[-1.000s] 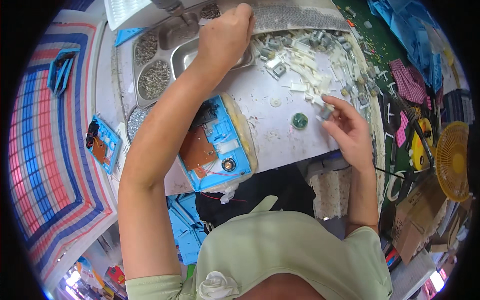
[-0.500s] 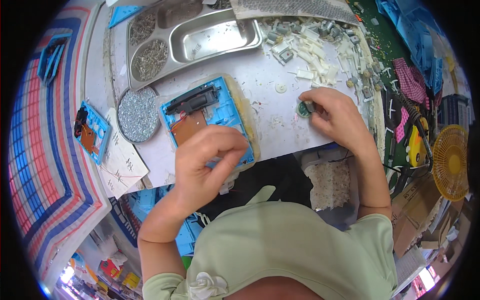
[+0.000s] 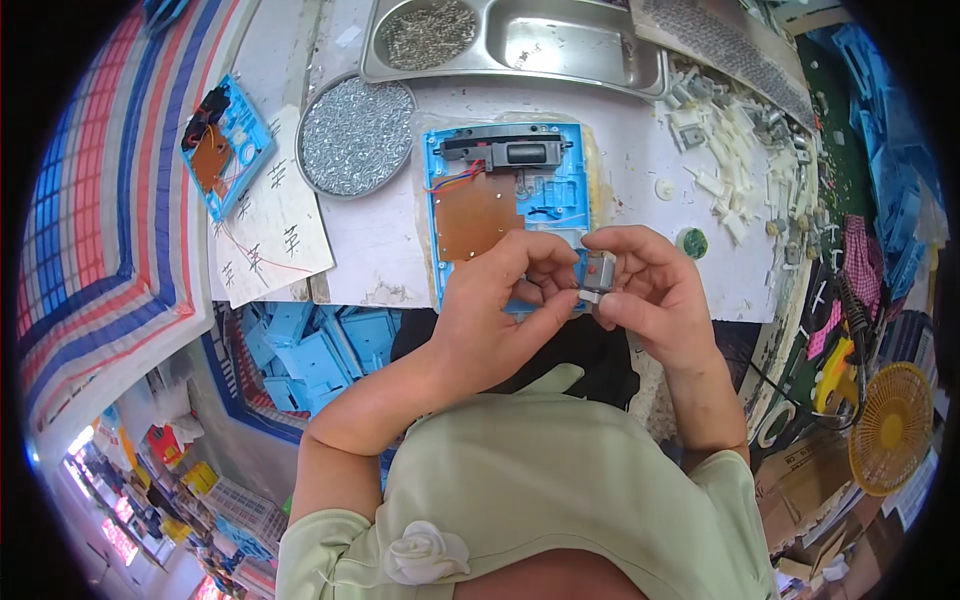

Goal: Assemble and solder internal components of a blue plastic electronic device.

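Above the near edge of the table, my right hand (image 3: 650, 290) pinches a small grey metal motor (image 3: 601, 270) between thumb and fingers. My left hand (image 3: 510, 295) is closed right beside it, its thumb and fingertips drawn together at the motor's left end. Whatever sits in those left fingertips is hidden or too small to name. Just behind both hands lies an open blue plastic housing (image 3: 570, 217), its near part covered by my left hand. Inside it are a brown circuit board (image 3: 475, 215), a black module (image 3: 520, 153) and thin coloured wires.
A round dish of screws (image 3: 357, 135) and a steel compartment tray (image 3: 480, 66) stand behind. White plastic parts and motors (image 3: 735, 150) are heaped right, near a small green disc (image 3: 691, 241). Another blue housing (image 3: 228, 150) lies left; a yellow fan (image 3: 890, 430) stands right.
My right hand has lifted the motor from the green disc and brought it left to my left hand. My left hand has moved right to meet it. The view has shifted.
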The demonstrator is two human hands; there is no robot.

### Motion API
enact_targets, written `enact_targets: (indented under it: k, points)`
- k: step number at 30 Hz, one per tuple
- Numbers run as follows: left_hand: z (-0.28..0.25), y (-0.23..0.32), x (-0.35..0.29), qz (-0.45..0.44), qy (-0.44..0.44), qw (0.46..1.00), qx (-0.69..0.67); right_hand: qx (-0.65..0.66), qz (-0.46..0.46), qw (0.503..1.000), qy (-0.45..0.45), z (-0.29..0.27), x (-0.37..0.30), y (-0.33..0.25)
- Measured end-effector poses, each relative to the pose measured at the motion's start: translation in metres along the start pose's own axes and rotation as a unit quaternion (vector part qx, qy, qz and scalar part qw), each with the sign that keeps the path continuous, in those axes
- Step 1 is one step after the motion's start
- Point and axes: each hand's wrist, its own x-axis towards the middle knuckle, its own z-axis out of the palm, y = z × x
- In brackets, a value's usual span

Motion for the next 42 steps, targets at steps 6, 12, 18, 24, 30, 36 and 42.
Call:
enact_targets:
  k: [6, 12, 18, 24, 30, 36, 42]
  points:
    - [-0.004, -0.001, -0.002, -0.006, -0.006, 1.0, -0.007, -0.067, 0.01, 0.998, 0.008, 0.001, 0.006, -0.005]
    - [0.0, -0.008, -0.001, 0.051, 0.037, 0.998, -0.027, -0.256, -0.165, 0.952, 0.044, 0.008, -0.001, 0.004]
    - [-0.007, -0.007, 0.004, 0.182, 0.044, 0.973, 0.132, -0.398, -0.245, 0.883, 0.04, 0.012, 0.007, -0.017]
    - [-0.011, -0.005, 0.005, 0.223, 0.038, 0.964, 0.142, -0.49, -0.397, 0.776, -0.023, 0.007, 0.014, -0.027]
    - [-0.014, -0.008, 0.004, 0.205, 0.017, 0.968, 0.146, -0.488, -0.413, 0.769, -0.016, 0.008, 0.007, -0.017]
    - [-0.009, -0.009, 0.002, 0.188, 0.028, 0.969, 0.155, -0.463, -0.394, 0.794, 0.013, 0.007, 0.0, -0.008]
    - [-0.021, -0.003, 0.021, 0.158, 0.028, 0.966, 0.204, -0.475, -0.371, 0.795, 0.059, -0.007, -0.003, -0.008]
